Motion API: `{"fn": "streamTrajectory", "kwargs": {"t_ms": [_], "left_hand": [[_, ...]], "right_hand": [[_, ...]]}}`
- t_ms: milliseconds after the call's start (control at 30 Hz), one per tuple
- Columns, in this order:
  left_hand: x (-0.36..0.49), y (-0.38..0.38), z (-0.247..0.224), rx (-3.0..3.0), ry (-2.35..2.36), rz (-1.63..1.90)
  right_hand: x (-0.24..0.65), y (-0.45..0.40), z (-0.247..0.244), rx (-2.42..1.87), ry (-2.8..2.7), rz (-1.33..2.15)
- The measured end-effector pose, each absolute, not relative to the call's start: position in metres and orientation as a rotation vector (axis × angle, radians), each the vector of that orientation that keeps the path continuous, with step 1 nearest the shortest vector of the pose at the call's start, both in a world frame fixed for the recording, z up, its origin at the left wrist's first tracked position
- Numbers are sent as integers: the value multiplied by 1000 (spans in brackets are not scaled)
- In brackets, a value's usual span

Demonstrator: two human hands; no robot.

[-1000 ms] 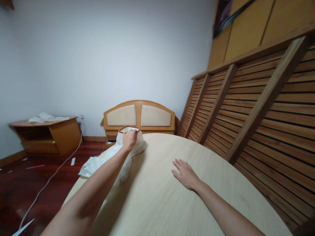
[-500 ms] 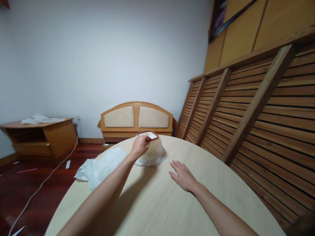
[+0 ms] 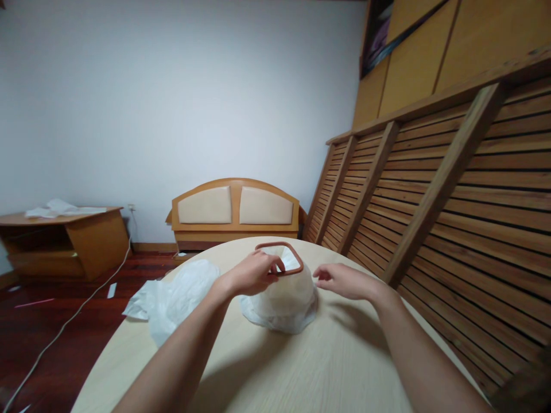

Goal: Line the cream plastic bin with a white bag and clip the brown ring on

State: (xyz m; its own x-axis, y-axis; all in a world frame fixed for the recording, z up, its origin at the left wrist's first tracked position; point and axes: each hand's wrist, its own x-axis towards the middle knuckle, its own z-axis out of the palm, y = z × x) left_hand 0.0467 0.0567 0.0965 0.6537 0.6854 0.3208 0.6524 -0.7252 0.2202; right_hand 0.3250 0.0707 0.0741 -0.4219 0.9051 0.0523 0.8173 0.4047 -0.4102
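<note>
- Room, head view: a pale wall [image 3: 193, 86] stands behind a headboard [image 3: 235, 207]; a slatted panel [image 3: 434, 189] leans at the right below a cupboard [image 3: 413, 80].
- Left of room: a cabinet [image 3: 97, 244] carries white sheets [image 3: 60, 207] on its top; a cable [image 3: 62, 329] crosses the dark red floor [image 3: 47, 312].
- Support surface: one round, light wood table [image 3: 331, 367].
- Bag [image 3: 286, 304]: whitish, with a brown frame [image 3: 297, 271] around its mouth. It stands upright on the table, nearer the far edge than the near edge, about midway between the left and right edges.
- Plastic [image 3: 185, 298]: crumpled, white, at the table's left edge, apart from the bag; one end reaches the edge.
- Left hand [image 3: 253, 273]: fingers bent over the near-left part of the frame, closed around it.
- Right hand [image 3: 344, 281]: raised above the table, just beside the bag's right side. Fingers half curled, nothing visibly gripped. Fingertip contact with the bag: cannot be determined.
</note>
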Motion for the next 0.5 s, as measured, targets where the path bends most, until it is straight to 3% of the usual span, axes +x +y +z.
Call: {"fn": "streamTrajectory", "kwargs": {"t_ms": [200, 500], "left_hand": [[52, 19, 117, 2670, 1062, 331], [60, -1, 124, 2660, 921, 234]], "right_hand": [[309, 63, 106, -1191, -2258, 523], [293, 66, 92, -1250, -2154, 497]]}}
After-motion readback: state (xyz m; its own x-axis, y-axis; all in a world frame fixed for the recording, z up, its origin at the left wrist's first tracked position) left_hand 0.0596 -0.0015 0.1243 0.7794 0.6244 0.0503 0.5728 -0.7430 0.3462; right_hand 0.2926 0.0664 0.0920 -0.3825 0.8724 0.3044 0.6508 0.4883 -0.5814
